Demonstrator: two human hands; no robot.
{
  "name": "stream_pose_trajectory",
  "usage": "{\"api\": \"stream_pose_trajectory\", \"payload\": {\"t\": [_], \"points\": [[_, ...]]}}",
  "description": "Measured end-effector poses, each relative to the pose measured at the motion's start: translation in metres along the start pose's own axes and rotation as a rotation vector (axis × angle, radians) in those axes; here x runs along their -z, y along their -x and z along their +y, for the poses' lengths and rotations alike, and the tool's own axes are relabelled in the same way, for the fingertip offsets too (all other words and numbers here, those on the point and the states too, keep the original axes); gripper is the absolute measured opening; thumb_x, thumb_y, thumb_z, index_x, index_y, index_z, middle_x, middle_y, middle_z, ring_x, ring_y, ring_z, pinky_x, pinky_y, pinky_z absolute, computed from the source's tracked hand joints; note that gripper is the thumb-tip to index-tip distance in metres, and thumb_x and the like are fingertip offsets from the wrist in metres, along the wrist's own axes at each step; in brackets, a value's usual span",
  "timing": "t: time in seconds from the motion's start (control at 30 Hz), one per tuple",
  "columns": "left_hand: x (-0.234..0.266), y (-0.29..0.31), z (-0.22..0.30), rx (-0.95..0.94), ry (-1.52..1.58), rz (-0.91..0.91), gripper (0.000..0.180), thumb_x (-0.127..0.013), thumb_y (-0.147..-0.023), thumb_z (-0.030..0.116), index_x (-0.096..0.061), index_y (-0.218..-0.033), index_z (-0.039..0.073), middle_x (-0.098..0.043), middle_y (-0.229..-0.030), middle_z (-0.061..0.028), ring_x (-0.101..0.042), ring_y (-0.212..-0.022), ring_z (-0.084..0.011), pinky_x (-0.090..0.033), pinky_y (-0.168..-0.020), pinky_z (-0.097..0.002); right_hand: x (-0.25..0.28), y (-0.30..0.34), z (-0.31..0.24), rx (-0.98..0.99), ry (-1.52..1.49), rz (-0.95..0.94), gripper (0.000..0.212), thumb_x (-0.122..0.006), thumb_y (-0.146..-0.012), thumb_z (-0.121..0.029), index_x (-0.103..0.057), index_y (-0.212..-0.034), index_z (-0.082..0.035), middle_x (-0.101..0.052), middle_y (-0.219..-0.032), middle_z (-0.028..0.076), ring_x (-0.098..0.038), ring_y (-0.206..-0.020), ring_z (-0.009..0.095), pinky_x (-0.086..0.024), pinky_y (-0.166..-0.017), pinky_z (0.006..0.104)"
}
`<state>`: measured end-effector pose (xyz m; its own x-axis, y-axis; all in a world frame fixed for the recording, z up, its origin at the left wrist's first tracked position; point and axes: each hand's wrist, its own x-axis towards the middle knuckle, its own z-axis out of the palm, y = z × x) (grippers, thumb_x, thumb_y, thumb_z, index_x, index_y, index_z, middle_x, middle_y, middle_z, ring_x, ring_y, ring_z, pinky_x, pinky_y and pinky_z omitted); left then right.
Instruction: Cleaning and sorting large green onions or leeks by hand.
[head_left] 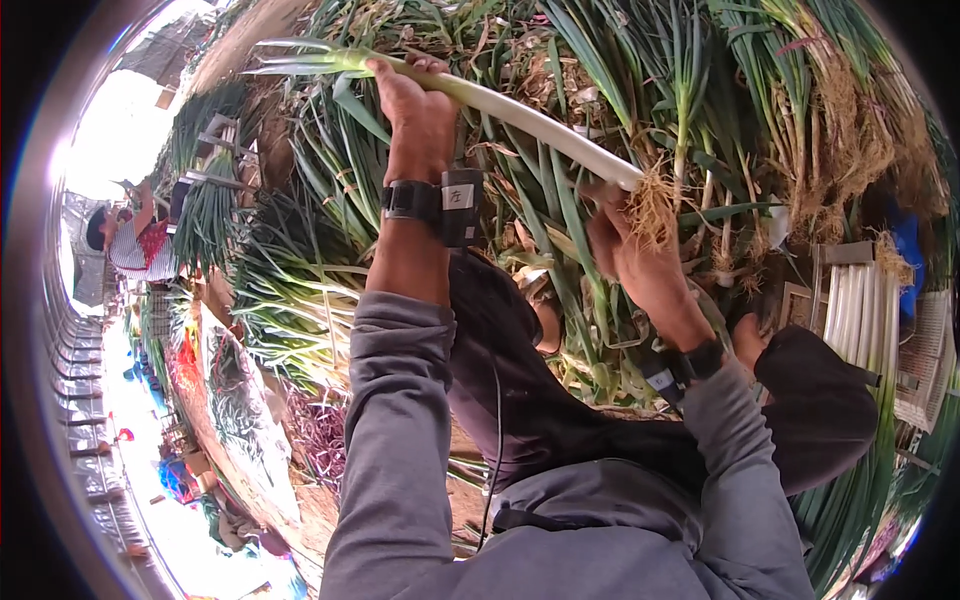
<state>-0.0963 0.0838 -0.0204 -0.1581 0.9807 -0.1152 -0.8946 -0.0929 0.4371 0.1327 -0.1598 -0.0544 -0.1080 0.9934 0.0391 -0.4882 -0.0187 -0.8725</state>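
White-stemmed leek (545, 125): in the head view, aslant between both hands, more green leeks (683, 75) lying beyond it.
Left hand (415, 100): wrapped around the stem just below the leaves.
Right hand (640, 255): at the root end, fingers blurred; whether they pinch, I cannot tell.
Roots (657, 205): probably being cleaned; the next move seems to call for a steady left grip.
Rack (848, 253): far right, holding white stalks (850, 315) side by side.
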Motion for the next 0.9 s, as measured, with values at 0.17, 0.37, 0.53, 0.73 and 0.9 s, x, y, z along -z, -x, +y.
{"api": "stream_pose_trajectory", "payload": {"t": [0.17,0.37,0.53,0.73,0.9], "points": [[0.015,-0.014,0.011,-0.037,-0.089,0.066,0.046,-0.046,-0.102,0.050,-0.043,-0.095,0.004,-0.048,-0.070,-0.0058,-0.045,-0.053,-0.0175,-0.043,-0.050,-0.0312,0.011,0.073,-0.027,-0.186,0.492,-0.024,0.024,-0.050,-0.104,-0.020,-0.062,-0.097,0.000,-0.046,-0.055,-0.001,-0.041,-0.044,0.006,-0.030,-0.042,0.0232],[0.013,-0.024,0.022,-0.295,-0.082,0.138,0.039,-0.053,-0.102,0.042,-0.038,-0.122,0.012,-0.053,-0.081,-0.0091,-0.048,-0.059,-0.0185,-0.043,-0.050,-0.0336,0.072,0.154,-0.076,-0.178,0.452,0.345,0.026,-0.046,-0.105,-0.019,-0.063,-0.105,0.001,-0.051,-0.057,0.000,-0.046,-0.045,0.008,-0.037,-0.046,0.0216],[-0.011,0.004,-0.007,-0.161,0.004,-0.003,0.033,-0.053,-0.103,0.028,-0.036,-0.125,0.012,-0.054,-0.089,-0.0098,-0.052,-0.072,-0.0227,-0.050,-0.066,-0.0393,0.090,0.106,-0.049,-0.322,0.854,0.246,0.024,-0.053,-0.102,-0.019,-0.062,-0.117,-0.002,-0.065,-0.086,0.007,-0.063,-0.061,0.010,-0.050,-0.051,0.0257],[-0.040,0.039,-0.033,-0.143,-0.136,-0.257,0.021,-0.059,-0.098,0.011,-0.050,-0.115,0.002,-0.058,-0.103,-0.0123,-0.060,-0.097,-0.0266,-0.052,-0.092,-0.0399,0.043,0.077,-0.015,0.292,1.422,-0.123,0.027,-0.065,-0.092,-0.013,-0.061,-0.117,-0.005,-0.063,-0.112,0.013,-0.068,-0.081,0.027,-0.055,-0.065,0.0368],[-0.049,0.067,-0.044,-0.014,-0.204,-0.383,0.031,-0.062,-0.098,0.016,-0.052,-0.125,0.006,-0.062,-0.109,-0.0086,-0.061,-0.105,-0.0225,-0.048,-0.097,-0.0398,0.011,-0.011,-0.032,0.821,1.347,0.230,0.030,-0.068,-0.089,-0.010,-0.062,-0.118,-0.005,-0.062,-0.112,0.012,-0.065,-0.093,0.031,-0.054,-0.073,0.0398]]}}
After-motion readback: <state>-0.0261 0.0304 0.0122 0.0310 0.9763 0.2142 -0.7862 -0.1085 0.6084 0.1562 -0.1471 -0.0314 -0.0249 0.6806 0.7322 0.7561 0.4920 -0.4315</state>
